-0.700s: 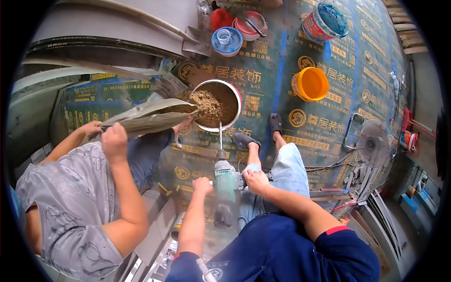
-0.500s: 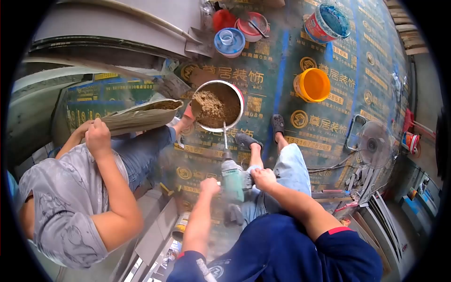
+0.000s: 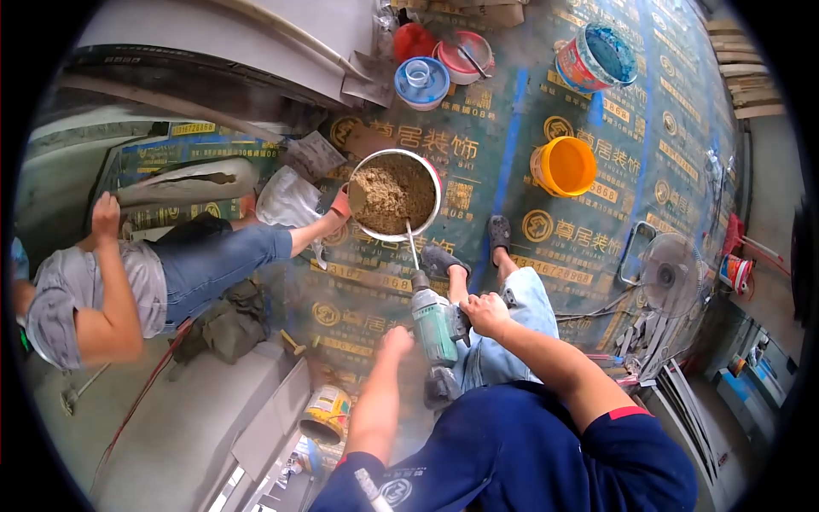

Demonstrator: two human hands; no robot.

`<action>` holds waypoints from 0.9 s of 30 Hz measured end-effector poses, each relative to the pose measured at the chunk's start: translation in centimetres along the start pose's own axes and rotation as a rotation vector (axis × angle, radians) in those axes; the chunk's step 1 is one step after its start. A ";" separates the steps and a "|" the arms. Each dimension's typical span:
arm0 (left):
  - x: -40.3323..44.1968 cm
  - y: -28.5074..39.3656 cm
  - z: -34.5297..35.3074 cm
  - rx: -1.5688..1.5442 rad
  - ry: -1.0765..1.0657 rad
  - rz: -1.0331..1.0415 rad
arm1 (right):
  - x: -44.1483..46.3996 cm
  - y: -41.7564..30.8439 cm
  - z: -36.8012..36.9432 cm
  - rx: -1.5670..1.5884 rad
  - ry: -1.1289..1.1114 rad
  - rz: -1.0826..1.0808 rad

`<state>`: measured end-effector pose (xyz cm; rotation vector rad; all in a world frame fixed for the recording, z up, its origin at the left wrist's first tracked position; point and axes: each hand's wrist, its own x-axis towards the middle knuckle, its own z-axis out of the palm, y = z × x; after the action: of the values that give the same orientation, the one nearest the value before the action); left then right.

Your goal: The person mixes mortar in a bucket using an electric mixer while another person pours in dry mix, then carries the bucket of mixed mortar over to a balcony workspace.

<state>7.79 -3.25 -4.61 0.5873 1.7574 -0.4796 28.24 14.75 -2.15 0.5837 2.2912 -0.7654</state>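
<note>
Short of the near rim of the bucket [image 3: 438, 184], the drill [image 3: 436, 331] is being gripped by the right hand [image 3: 486, 314], the closed left hand [image 3: 397, 343] being held beside it; beyond, the sack [image 3: 192, 181] is being withdrawn, pouring apparently being ended.

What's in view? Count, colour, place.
Drill: 1, green, lower centre
Mixing bucket: 1, white rim, centre
Mix: 1, brown, in mixing bucket
Small bucket: 1, orange, right
Stained bucket: 1, red, upper right
Tubs: 2, blue and red, top centre
Fan: 1, grey, farther right
Tin: 1, yellow, lower left
Sack: 1, pale, left
Co-worker: 1, grey shirt, far left
Left hand: 1, bare, beside drill
Right hand: 1, bare, on drill
Shoes: 2, dark grey, centre
</note>
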 end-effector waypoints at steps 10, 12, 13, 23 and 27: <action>-1.8 0.4 0.2 -0.234 -0.017 -0.070 | -0.2 -1.4 -5.6 -0.110 0.015 -0.110; 0.7 -1.4 2.5 -0.245 0.012 -0.045 | -0.3 -2.3 -6.8 -0.313 0.249 -0.199; 2.6 -2.8 4.4 -0.263 0.024 0.005 | 0.2 -2.5 -6.8 -0.334 0.285 -0.210; -5.4 4.1 -3.3 -0.269 0.052 0.078 | 0.7 0.2 -10.9 -0.333 0.147 -0.213; -0.9 6.2 0.0 -0.224 0.119 0.218 | 1.2 1.6 -15.2 -0.444 0.095 -0.237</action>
<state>11.75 1.51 -3.89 0.6487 1.8041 -0.0960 21.77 26.14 5.91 0.1484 2.5391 -0.3146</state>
